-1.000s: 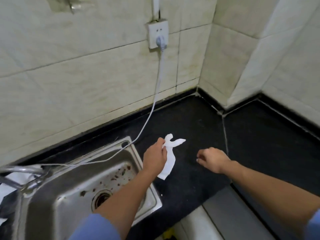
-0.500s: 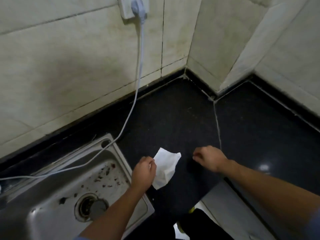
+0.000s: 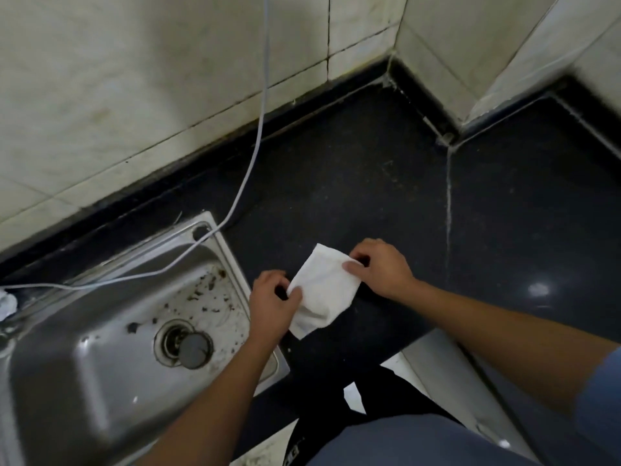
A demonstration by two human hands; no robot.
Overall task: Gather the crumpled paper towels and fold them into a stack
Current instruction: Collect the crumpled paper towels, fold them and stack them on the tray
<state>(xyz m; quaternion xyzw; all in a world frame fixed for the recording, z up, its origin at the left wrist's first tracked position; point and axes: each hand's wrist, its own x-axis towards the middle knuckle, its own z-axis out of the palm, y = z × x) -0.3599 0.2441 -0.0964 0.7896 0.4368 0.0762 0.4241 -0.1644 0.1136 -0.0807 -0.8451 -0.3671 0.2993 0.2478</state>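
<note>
A white paper towel (image 3: 324, 290) hangs spread between both my hands, just above the black countertop (image 3: 369, 183) near its front edge. My left hand (image 3: 272, 304) pinches its left edge between thumb and fingers. My right hand (image 3: 381, 267) pinches its upper right corner. The towel's lower end droops toward me. No other paper towel shows on the counter.
A steel sink (image 3: 111, 331) with dirt specks and a drain plug (image 3: 195, 349) sits left of my hands. A white cable (image 3: 255, 139) runs down the tiled wall (image 3: 134, 79) and across the sink's rim. A white crumpled scrap (image 3: 6, 304) shows at the far left edge.
My right hand has moved left and taken hold of the towel's corner. The towel, earlier dangling from my left hand alone, is now spread between both. The view tilted downward.
</note>
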